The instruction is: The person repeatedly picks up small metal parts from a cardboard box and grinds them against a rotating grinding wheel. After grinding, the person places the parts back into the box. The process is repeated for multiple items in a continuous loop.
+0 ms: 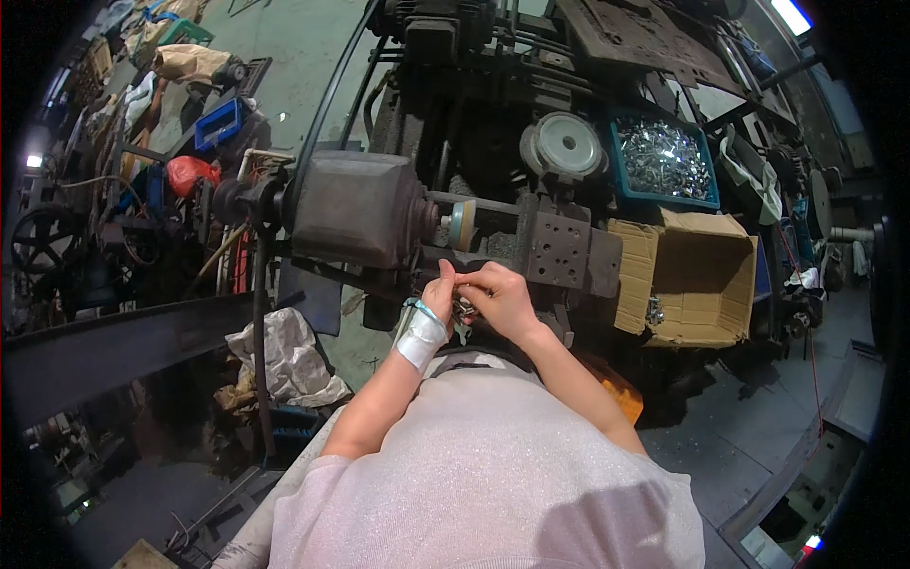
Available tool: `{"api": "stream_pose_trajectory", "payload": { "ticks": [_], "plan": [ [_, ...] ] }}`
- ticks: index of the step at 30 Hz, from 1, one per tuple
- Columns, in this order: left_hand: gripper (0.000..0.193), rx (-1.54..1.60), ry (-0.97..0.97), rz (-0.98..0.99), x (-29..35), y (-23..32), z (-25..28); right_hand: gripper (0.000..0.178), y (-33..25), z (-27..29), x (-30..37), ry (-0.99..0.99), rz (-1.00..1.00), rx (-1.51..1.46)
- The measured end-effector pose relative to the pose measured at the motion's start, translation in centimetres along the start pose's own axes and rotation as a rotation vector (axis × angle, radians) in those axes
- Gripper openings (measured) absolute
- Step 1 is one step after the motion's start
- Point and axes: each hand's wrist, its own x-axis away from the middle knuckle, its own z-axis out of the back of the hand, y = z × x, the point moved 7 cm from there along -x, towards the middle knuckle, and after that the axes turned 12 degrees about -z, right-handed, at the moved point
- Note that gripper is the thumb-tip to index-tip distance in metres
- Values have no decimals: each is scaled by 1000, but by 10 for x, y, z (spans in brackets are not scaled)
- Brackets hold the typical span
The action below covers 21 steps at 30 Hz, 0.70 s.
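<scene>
Close to my body, in front of the machine, my two hands meet. My left hand is closed around several small shiny metal parts, with its thumb pointing up. The fingers of my right hand are pinched together over these parts, touching the left hand. What exactly the right fingertips grip is too small to make out. Silvery wrapping covers my left wrist. Just beyond the hands, a round wheel with a tan rim sits on the spindle of the grey machine head.
Right of the hands stands a metal block with holes. Farther right is an open cardboard box holding a few metal parts. Behind it, a blue-green crate is heaped with shiny parts. A white sack lies on the left.
</scene>
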Motion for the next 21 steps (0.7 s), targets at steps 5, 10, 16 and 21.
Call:
{"api": "stream_pose_trajectory", "payload": {
  "ticks": [5, 10, 16, 21],
  "plan": [
    [27, -92, -71, -249, 6, 16, -4, 13, 28, 12, -13, 9, -130, -269],
    [14, -281, -44, -264, -1, 16, -1, 12, 46, 10, -17, 77, -303, -382],
    [14, -335, 5, -129, -5, 14, -2, 9, 65, 0, -21, 213, -511, -738],
    [15, -242, 136, -105, -17, 12, 1, 8, 73, -2, -39, 274, -457, -692]
  ]
}}
